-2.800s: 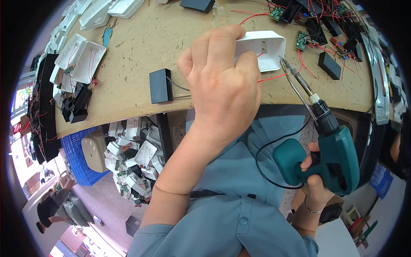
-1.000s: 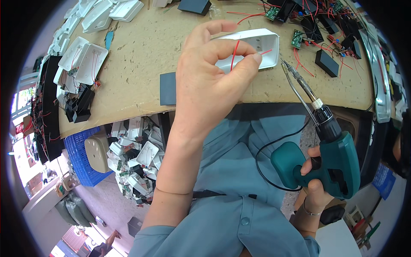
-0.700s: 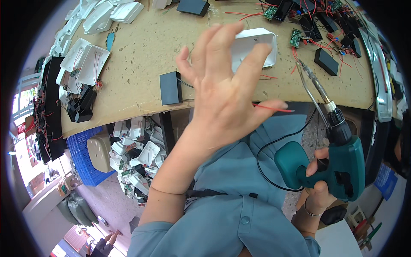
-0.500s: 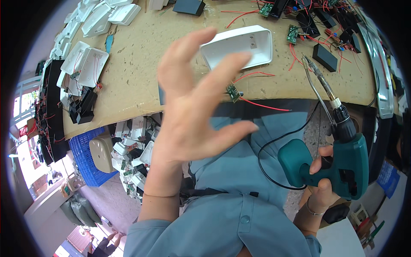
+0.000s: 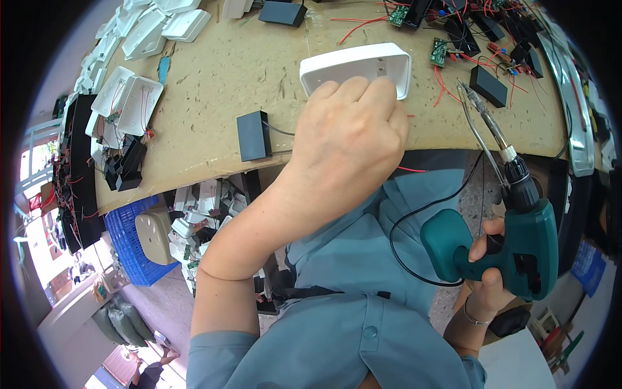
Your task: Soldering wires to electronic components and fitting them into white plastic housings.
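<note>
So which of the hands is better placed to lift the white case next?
Likely the left hand: it is nearer the white case, though its grip is hidden. The right hand holds the green soldering gun off to the side.

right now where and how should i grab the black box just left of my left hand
Probably pinch the black box by its short ends, coming from the left: it is straight-sided, and a wire leaves its right side toward your left hand.

This is an electronics workshop, as shown by the soldering gun point(image 5: 528, 243) and the worktable point(image 5: 214, 91) with circuit boards point(image 5: 438, 52) and casings point(image 5: 148, 104).
</note>
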Action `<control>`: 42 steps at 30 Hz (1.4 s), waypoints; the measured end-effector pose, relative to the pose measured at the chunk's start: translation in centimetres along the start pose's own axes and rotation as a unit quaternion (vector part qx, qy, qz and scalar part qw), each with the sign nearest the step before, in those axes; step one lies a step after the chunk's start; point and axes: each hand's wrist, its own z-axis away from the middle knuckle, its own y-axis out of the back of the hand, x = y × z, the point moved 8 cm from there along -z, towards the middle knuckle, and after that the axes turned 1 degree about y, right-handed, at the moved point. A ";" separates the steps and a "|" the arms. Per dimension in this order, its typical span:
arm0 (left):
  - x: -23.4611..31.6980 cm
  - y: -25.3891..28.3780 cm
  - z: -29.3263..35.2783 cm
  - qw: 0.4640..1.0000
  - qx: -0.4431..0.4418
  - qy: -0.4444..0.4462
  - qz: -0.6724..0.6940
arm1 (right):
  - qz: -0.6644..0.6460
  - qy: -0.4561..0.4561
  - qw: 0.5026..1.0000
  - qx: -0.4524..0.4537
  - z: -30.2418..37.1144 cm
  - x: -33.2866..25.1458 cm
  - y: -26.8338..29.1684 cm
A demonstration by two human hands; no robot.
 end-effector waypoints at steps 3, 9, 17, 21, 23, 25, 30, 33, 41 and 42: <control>-0.1 -0.3 0.1 1.000 0.015 0.001 0.008 | 0.001 -0.002 1.000 0.000 -0.2 0.2 0.1; -1.6 1.1 1.0 0.980 0.145 0.039 0.127 | -0.022 -0.007 1.000 -0.001 -0.2 0.2 0.1; -1.7 0.9 2.1 0.952 0.120 0.079 0.270 | -0.135 -0.020 0.990 -0.021 -0.5 1.1 -0.9; -2.4 0.9 2.8 0.912 0.125 0.112 0.374 | -0.219 -0.046 0.972 -0.066 -1.3 1.8 -2.4; -2.4 0.8 3.1 0.900 0.124 0.118 0.400 | -0.374 -0.076 0.922 -0.067 -2.2 2.1 -4.2; -2.5 0.8 3.4 0.888 0.123 0.124 0.426 | -0.394 -0.098 0.906 -0.118 -2.7 2.5 -5.6; -2.5 0.8 3.6 0.881 0.116 0.098 0.447 | -0.458 -0.134 0.861 -0.178 -3.3 3.1 -9.1; -2.8 0.8 3.8 0.878 0.129 0.108 0.448 | -0.432 -0.147 0.870 -0.186 -3.4 3.6 -9.5; -2.8 0.8 4.2 0.907 0.119 0.091 0.393 | -0.451 -0.144 0.858 -0.198 -2.7 4.7 -9.6; -3.1 0.5 4.5 0.882 0.131 0.116 0.437 | -0.439 -0.150 0.863 -0.198 -2.7 4.8 -9.8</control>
